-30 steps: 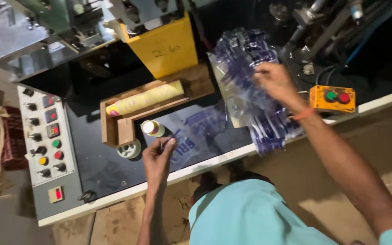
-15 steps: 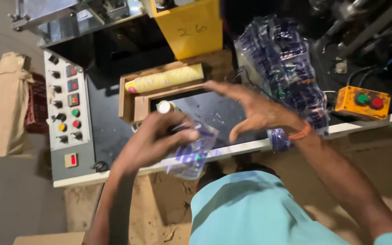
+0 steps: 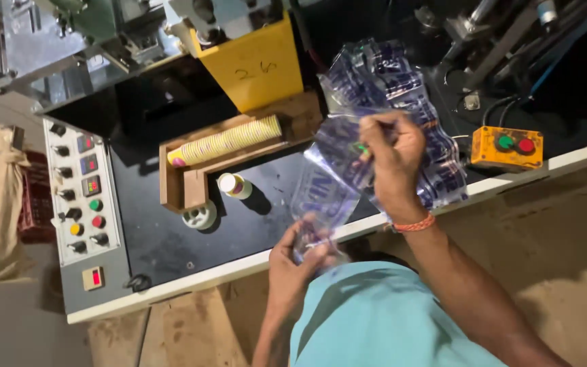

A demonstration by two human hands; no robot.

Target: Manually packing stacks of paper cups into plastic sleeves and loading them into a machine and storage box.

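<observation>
L hand (image 3: pixel 300 255): fingers curling shut round the lower end of a clear printed plastic bag (image 3: pixel 324 197), holding it just over the tabletop's near white edge (image 3: pixel 239 266), close to the torso. R hand (image 3: pixel 392 160): fingers pinching closed on the bag's upper part, w/ an orange wristband (image 3: pixel 414 223) showing at the wrist. Bag is hanging stretched betw. both hands, above the dark tabletop, touching the bag stack (image 3: pixel 388 88) behind it.

Edges/room: bare dark tabletop lying open to the L of the hands, up to a small upright cup (image 3: pixel 234 184) and a white ring (image 3: pixel 200 216). Wooden tray (image 3: pixel 178 190) beyond, w/ a lying stack of paper cups (image 3: pixel 229 141) in it. Control panel (image 3: pixel 79 197) w/ coloured buttons sitting at the far L edge; orange two-button box (image 3: pixel 507 146) at the R, near the edge, well apart from the R hand. Yellow bin (image 3: pixel 256 64) at the back.

Vs 0.5 s ago: R hand was spread open over the bag, now gripping it higher up; bag is pulled longer; L hand sitting lower, nearer the edge.
</observation>
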